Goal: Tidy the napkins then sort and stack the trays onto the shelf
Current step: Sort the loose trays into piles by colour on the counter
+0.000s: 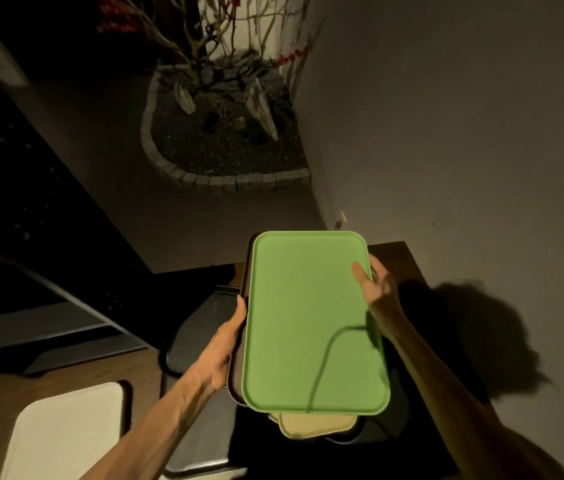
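Head view, dim lighting. A wooden counter [76,375] spans the lower part of the frame, and dark trays [200,341] lie flat on it, overlapping one another. Above these, a green tray [311,323] is held lengthwise between both hands, its upper face toward the camera and its long axis running away from the person; directly under it sits a dark brown tray [237,372], of which only the left edge shows, so the two are carried as a small stack. The left hand [225,348] grips the left long edge of this stack near its middle, fingers curled around the rims and the thumb lying along the side. The right hand [375,285] holds the right long edge nearer the far end, thumb resting on the green surface and the remaining fingers wrapped behind the rim, out of sight. A pale yellow tray [315,426] protrudes from beneath the near end of the green tray; whether it touches the stack cannot be told. A cream tray [65,434] lies on the counter at lower left, well apart from the hands. On the floor beyond the counter stands a stone-edged planter [225,147] with bare branches.
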The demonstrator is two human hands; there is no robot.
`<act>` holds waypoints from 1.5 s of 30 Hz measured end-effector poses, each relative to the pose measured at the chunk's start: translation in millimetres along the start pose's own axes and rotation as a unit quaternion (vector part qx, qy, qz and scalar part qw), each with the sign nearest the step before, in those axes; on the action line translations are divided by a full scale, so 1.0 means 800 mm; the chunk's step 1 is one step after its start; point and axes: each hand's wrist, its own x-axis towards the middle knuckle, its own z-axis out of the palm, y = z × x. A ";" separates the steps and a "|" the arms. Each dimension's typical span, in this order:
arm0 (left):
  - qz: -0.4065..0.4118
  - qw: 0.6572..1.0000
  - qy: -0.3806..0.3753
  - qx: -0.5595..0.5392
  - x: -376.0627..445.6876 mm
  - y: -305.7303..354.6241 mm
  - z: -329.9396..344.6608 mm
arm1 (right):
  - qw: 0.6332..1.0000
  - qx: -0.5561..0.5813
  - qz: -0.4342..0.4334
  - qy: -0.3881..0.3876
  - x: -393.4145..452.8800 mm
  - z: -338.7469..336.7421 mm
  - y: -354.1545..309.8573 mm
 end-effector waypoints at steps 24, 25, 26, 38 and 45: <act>0.055 0.978 0.198 0.041 -0.211 -0.107 -0.324 | 0.961 0.068 0.216 -0.157 -0.247 0.366 0.074; 0.063 0.976 0.207 0.038 -0.218 -0.110 -0.333 | 0.964 0.067 0.206 -0.156 -0.259 0.379 0.073; 0.068 0.973 0.216 0.036 -0.223 -0.112 -0.343 | 0.969 0.059 0.189 -0.146 -0.269 0.392 0.069; 0.131 0.959 0.251 0.001 -0.233 -0.154 -0.461 | 0.939 0.038 0.217 -0.266 -0.338 0.466 0.084; 0.179 0.902 0.330 0.213 -0.219 -0.173 -0.502 | 0.956 -0.052 0.187 -0.219 -0.368 0.498 0.099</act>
